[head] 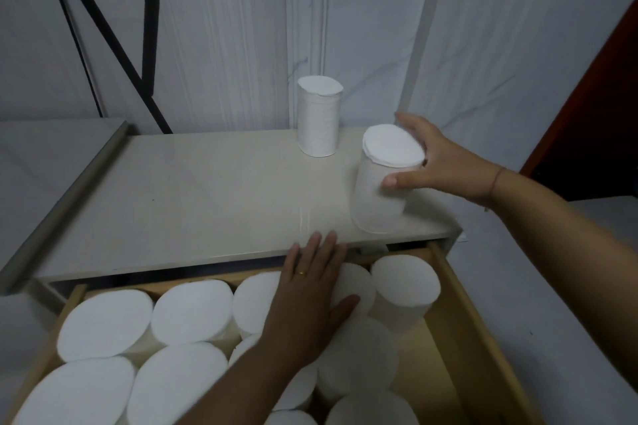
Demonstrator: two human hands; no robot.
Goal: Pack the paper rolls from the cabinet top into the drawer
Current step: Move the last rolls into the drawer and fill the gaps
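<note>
Two white paper rolls stand on the beige cabinet top [193,203]. The near roll [379,203] at the right front edge is tilted, and my right hand [438,162] wraps around its upper part. The far roll [318,121] stands upright by the wall, untouched. Below, the wooden drawer [462,317] is pulled open and holds several upright white rolls [193,310]. My left hand [310,304] lies flat, fingers spread, on rolls in the drawer's middle, its fingertips reaching the cabinet top's front edge.
A white draped sheet covers the wall behind. Black metal bars [148,21] cross at the upper left. A grey ledge [65,193] borders the cabinet's left side. A dark red-brown panel [600,103] stands at the far right. Bare drawer floor shows near the right wall.
</note>
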